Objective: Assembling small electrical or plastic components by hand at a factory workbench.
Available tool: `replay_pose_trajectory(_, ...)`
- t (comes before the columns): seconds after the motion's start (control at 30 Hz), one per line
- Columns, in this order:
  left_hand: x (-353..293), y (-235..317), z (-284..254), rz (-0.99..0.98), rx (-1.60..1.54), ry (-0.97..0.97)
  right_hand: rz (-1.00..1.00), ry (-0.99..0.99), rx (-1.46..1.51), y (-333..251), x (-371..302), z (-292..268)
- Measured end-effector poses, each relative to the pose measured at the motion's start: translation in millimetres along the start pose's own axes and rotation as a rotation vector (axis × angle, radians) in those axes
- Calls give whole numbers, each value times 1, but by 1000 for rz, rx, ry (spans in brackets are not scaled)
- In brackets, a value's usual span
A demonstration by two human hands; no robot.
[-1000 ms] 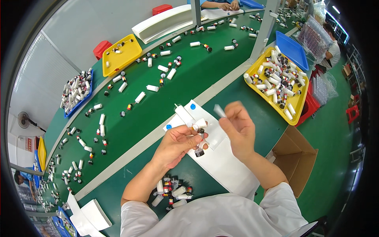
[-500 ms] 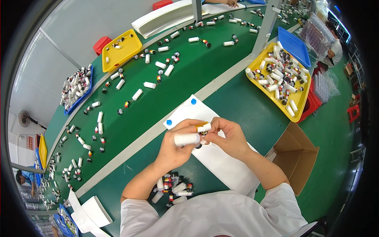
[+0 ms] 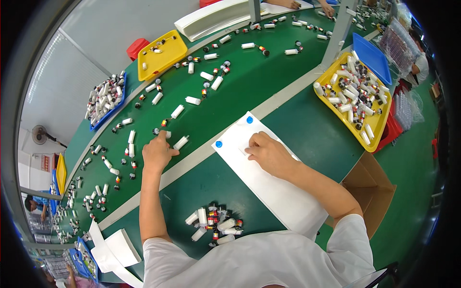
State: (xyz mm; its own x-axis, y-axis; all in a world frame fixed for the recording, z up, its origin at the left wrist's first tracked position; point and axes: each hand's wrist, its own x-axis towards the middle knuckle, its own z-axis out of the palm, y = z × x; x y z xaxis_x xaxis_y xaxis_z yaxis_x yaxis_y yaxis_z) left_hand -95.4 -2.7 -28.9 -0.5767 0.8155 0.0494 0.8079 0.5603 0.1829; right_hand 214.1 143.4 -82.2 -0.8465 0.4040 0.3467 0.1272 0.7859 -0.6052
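Note:
My left hand (image 3: 157,152) reaches over the green belt (image 3: 230,98), thumb apart from the curled fingers; it looks open. At its fingertips is a short white piece (image 3: 167,135), partly covered, beside a small dark-and-grey part (image 3: 156,131). A white cylinder (image 3: 181,142) lies on the belt just right of the thumb. My right hand (image 3: 271,154) is over a white sheet (image 3: 254,180) on the near table, its fingers pinched together. Something small and pale shows at its fingertips, too faint to name.
Blue round pins (image 3: 219,144) mark the sheet's far corners. White cylinders and dark parts form a pile (image 3: 216,223) near my body. A loaded yellow tray (image 3: 331,103) stands at right, above a cardboard box (image 3: 370,192). A post (image 3: 337,41) rises at the belt's edge.
My hands have moved apart: the left went out to the belt, the right stayed over the sheet. The white cylinders held between them have left the right hand; one now lies on the belt.

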Motion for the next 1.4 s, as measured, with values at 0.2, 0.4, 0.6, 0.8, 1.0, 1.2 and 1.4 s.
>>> replay_pose_trajectory(0.2,38,-25,27,132,116,323,-79,-85,-249,-6,1,-5)
replay_pose_trajectory(0.4,72,-38,47,111,88,295,-67,-138,-327,-11,-2,-4)
replay_pose_trajectory(0.6,35,48,1,71,-1123,-154,510,118,483,16,-16,-17)
replay_pose_trajectory(0.8,-33,134,-25,139,-1587,-616,510,220,1162,5,-8,-44)
replay_pose_trajectory(1.0,-56,159,-16,237,-1515,-654,384,80,1284,-43,-9,-83)
replay_pose_trajectory(1.2,-71,154,4,379,-1351,-551,113,428,806,-47,-10,-60)
replay_pose_trajectory(1.4,-71,154,2,280,-1574,-595,-1,437,531,-47,-16,-52)
